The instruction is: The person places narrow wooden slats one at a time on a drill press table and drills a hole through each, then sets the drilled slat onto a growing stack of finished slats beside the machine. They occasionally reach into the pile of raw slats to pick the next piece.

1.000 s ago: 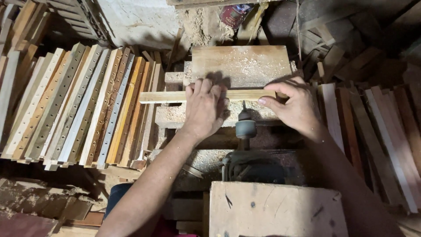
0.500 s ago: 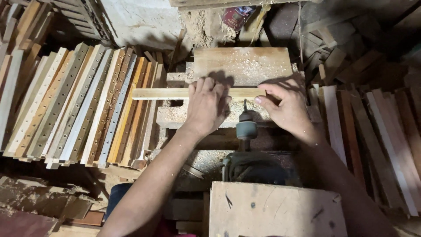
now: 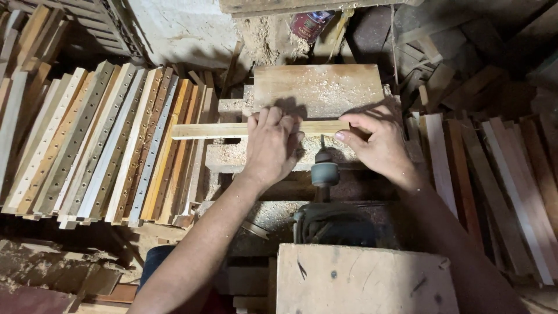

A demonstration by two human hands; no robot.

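Observation:
A long pale wooden strip (image 3: 209,130) lies crosswise on a sawdust-covered wooden block (image 3: 317,88). My left hand (image 3: 271,145) presses down on the strip's middle, fingers over its top edge. My right hand (image 3: 376,142) grips the strip's right end between thumb and fingers. Just below the strip, between my hands, a drill bit and chuck (image 3: 324,170) of a small motor-driven machine (image 3: 325,224) point toward it.
A stack of drilled wooden strips (image 3: 99,145) lies to the left. More plain strips (image 3: 500,174) are piled on the right. A wooden box (image 3: 363,279) stands in front of the motor. Scrap wood and a red can (image 3: 307,24) sit at the back.
The strip has slid to the left across the block, with both hands moving along with it. The drill stays in place.

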